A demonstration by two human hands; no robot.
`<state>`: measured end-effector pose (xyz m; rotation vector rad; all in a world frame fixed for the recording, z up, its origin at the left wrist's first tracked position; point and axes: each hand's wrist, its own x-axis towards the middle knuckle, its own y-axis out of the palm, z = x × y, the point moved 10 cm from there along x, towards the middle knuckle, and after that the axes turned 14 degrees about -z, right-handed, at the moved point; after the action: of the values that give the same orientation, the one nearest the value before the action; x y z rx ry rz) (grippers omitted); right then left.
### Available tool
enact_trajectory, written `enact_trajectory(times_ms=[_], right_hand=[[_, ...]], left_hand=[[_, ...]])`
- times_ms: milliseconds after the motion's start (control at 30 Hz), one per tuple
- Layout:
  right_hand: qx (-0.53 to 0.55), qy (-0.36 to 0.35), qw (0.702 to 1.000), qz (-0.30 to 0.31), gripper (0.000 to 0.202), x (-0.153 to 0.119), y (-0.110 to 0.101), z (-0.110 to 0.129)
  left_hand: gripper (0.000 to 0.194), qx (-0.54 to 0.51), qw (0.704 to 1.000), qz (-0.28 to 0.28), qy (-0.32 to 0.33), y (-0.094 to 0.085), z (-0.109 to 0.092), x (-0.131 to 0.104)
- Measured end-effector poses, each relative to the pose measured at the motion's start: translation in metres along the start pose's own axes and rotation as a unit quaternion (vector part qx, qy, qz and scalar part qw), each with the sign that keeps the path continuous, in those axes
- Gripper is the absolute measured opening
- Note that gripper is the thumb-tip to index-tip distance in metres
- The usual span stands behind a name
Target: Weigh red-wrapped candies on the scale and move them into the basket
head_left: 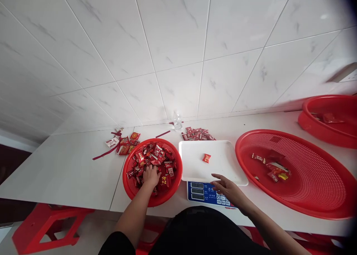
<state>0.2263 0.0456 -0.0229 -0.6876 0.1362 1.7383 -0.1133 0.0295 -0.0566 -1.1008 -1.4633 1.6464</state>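
My left hand (pixel 151 176) reaches into a round red basket (pixel 179 158) full of red wrapped packets; its fingers rest among them, and their tips are partly hidden. Over the front edge of a white scale tray (pixel 192 165) hovers my right hand (pixel 225 186), fingers apart and holding nothing. One small red packet (pixel 206 158) lies on that tray. The scale's blue panel (pixel 206 193), with displays and keys, shows below the tray, partly covered by my right hand.
Right of the scale is a large red basket (pixel 315 173) with a few packets, and another red basin (pixel 315 123) stands behind it. Packets (pixel 198 134) lie behind the tray, others (pixel 125 149) left. A clear bottle (pixel 177 122) stands by the wall. Red stools are below.
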Motion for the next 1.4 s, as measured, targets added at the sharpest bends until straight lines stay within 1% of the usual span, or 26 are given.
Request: enact_trajectory(times_ms=[200, 367, 433, 567, 633, 700, 767, 833, 900, 967, 1067, 1167, 1233, 1333, 1400], right_hand=[[0.006, -0.002, 1.000, 0.004, 0.048, -0.001, 0.003, 0.000], [0.019, -0.002, 1.000, 0.002, 0.046, -0.002, 0.003, 0.000], [0.024, -0.004, 1.000, 0.004, 0.046, -0.001, 0.004, -0.001], [0.023, -0.004, 1.000, 0.009, 0.047, 0.001, 0.006, -0.007], [0.018, -0.006, 1.000, 0.011, 0.047, 0.002, 0.007, -0.009], [0.015, -0.009, 1.000, 0.016, 0.047, 0.003, 0.008, -0.009], [0.013, -0.010, 1.000, 0.021, 0.048, 0.003, 0.008, -0.009], [0.015, -0.011, 1.000, 0.024, 0.049, 0.002, 0.008, -0.010], [0.018, -0.011, 0.999, 0.025, 0.049, 0.002, 0.007, -0.010], [0.018, -0.010, 1.000, 0.022, 0.049, 0.002, 0.007, -0.010], [0.013, -0.010, 1.000, 0.018, 0.049, 0.002, 0.007, -0.010], [0.016, -0.017, 0.999, 0.025, 0.049, 0.002, 0.010, -0.009], [0.015, -0.020, 0.999, 0.026, 0.050, 0.003, 0.011, -0.009], [0.010, -0.022, 0.999, 0.026, 0.050, 0.004, 0.012, -0.009], [0.010, -0.020, 0.999, 0.027, 0.049, 0.003, 0.012, -0.008]], left_hand=[[0.047, -0.007, 1.000, 0.016, -0.001, 0.006, -0.005, -0.004], [0.041, -0.040, 0.999, 0.013, 0.024, 0.004, -0.009, -0.004], [0.038, -0.063, 0.997, 0.017, 0.042, 0.004, -0.015, -0.006], [0.032, -0.117, 0.988, 0.048, 0.086, 0.009, -0.037, -0.015], [0.031, -0.128, 0.986, 0.061, 0.092, 0.012, -0.044, -0.019], [0.036, -0.119, 0.988, 0.058, 0.079, 0.014, -0.042, -0.018], [0.047, -0.099, 0.992, 0.054, 0.051, 0.015, -0.034, -0.015], [0.058, -0.080, 0.995, 0.059, 0.028, 0.019, -0.027, -0.013], [0.063, -0.068, 0.995, 0.070, 0.022, 0.022, -0.025, -0.013], [0.059, -0.063, 0.995, 0.074, 0.030, 0.023, -0.027, -0.016], [0.045, -0.073, 0.993, 0.071, 0.066, 0.021, -0.035, -0.023], [0.040, -0.088, 0.989, 0.069, 0.096, 0.019, -0.039, -0.030], [0.042, -0.085, 0.990, 0.062, 0.093, 0.019, -0.036, -0.030], [0.048, -0.063, 0.995, 0.054, 0.063, 0.023, -0.026, -0.026], [0.050, -0.054, 0.996, 0.056, 0.047, 0.027, -0.023, -0.022]])
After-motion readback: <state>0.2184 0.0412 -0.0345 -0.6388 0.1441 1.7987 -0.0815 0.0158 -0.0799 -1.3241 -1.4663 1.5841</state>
